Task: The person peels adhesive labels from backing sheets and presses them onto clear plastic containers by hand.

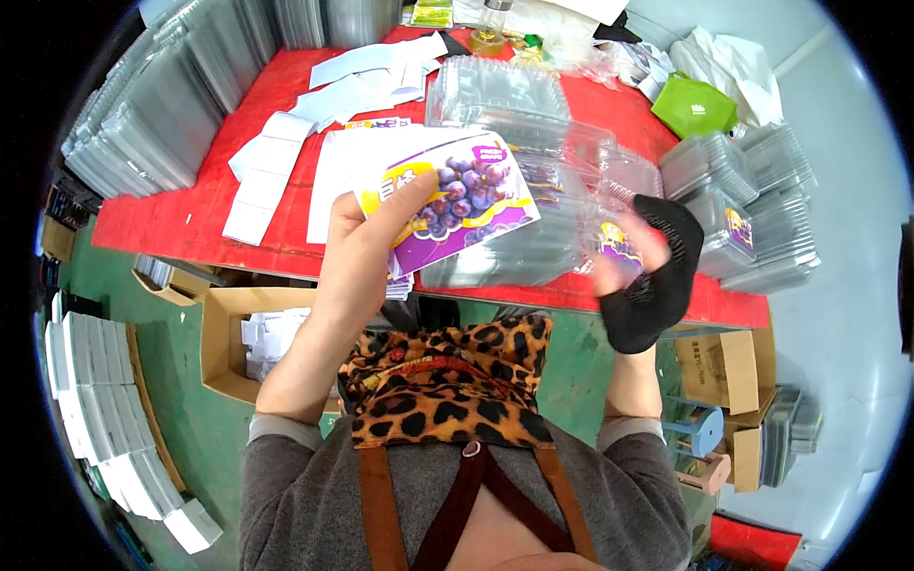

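Observation:
My left hand [376,228] is closed on a stack of grape labels [466,200], thumb on top, raised above the table's front edge. The top label shows purple grapes with yellow and purple bands. My right hand [652,271], in a black fingerless glove, is smeared by motion over a clear plastic clamshell box [595,205]. Beside its fingers is another grape label [617,246]; whether they grip it or only touch it, I cannot tell. More clear clamshell boxes [505,257] lie stacked between my hands, some with labels showing through.
White paper sheets [267,176] lie on the red table [143,224]. Tall stacks of clear trays [157,124] stand at left. Labelled boxes [709,224] pile up at right, near a green bag [695,105]. A cardboard carton [224,343] and a blue stool [703,430] are below.

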`<state>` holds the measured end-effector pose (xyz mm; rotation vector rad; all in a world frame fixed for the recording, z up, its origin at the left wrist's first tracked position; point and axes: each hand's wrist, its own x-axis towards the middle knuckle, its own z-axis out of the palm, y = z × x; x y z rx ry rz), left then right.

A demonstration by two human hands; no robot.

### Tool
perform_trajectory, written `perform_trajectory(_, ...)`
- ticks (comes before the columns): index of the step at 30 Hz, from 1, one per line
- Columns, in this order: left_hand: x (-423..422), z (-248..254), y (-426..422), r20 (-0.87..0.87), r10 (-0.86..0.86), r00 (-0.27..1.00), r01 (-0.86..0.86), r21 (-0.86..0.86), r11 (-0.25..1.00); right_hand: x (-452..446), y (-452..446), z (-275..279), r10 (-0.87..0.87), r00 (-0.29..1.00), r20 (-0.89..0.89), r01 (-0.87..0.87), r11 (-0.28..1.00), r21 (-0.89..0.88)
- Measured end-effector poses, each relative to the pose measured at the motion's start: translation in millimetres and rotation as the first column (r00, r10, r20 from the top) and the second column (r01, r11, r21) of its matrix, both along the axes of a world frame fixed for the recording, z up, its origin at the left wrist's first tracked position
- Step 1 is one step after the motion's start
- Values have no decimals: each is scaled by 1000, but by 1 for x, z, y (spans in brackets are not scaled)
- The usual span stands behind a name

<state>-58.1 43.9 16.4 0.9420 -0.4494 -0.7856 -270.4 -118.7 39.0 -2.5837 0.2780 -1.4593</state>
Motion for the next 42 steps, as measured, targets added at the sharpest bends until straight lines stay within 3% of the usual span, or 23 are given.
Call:
perform_trajectory(2,0,1,-1,28,-24,999,23,41,999,25,14,9,2,999,-52,-22,922,-386)
perform_trajectory(6,-5,8,-2,56,-15,998,16,-19,1000,64,9,17,206,960,-187,-274,823,-498)
perform_trajectory(7,1,4,0,71,-71,995,73,-22,997,64,6,22,126,976,-176,-205,799,-565)
perform_trajectory(10,3,6,2,386,-92,918,132,-79,988,70,-14,32,6,999,-42,-32,756,-654)
perform_trajectory(14,3,1,5,410,-89,908,112,-33,993,71,-22,28,32,998,-57,-61,771,-633)
perform_trajectory(17,0,1,4,348,-86,934,127,-96,987,69,-20,25,36,996,-76,-75,786,-613)
perform_trajectory(23,-5,0,4,383,-62,922,109,-101,989,70,-16,26,62,992,-111,-115,811,-574)
perform_trajectory(27,-4,1,3,489,-31,872,95,-106,990,74,-11,33,162,969,-189,-233,856,-462)
perform_trajectory(39,-2,-2,4,510,-36,859,115,-123,986,72,-14,35,148,970,-191,-223,850,-477)
perform_trajectory(42,-3,-5,1,593,44,804,65,-160,985,73,-2,43,289,937,-196,-334,907,-256)
